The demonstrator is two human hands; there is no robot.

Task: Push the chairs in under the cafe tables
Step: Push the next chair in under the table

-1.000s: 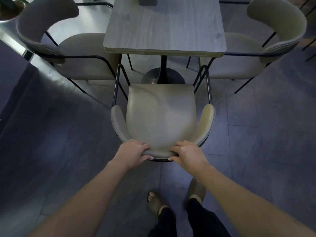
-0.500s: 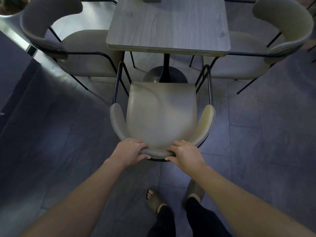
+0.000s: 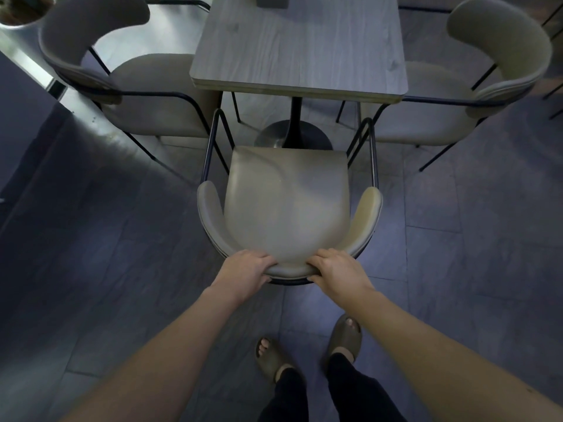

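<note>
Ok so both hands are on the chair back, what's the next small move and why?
Probably push the near chair straight ahead. Left hand and right hand grip its backrest, its seat lies wholly short of the table edge, and the way to the pedestal base looks clear.

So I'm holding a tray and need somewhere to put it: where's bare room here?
Most of the table is bare wood; only a dark object sits at its far edge. The near chair has a bare seat, but the left hand and right hand grip its backrest. Under the table it is crowded with chair legs and the pedestal base.
</note>
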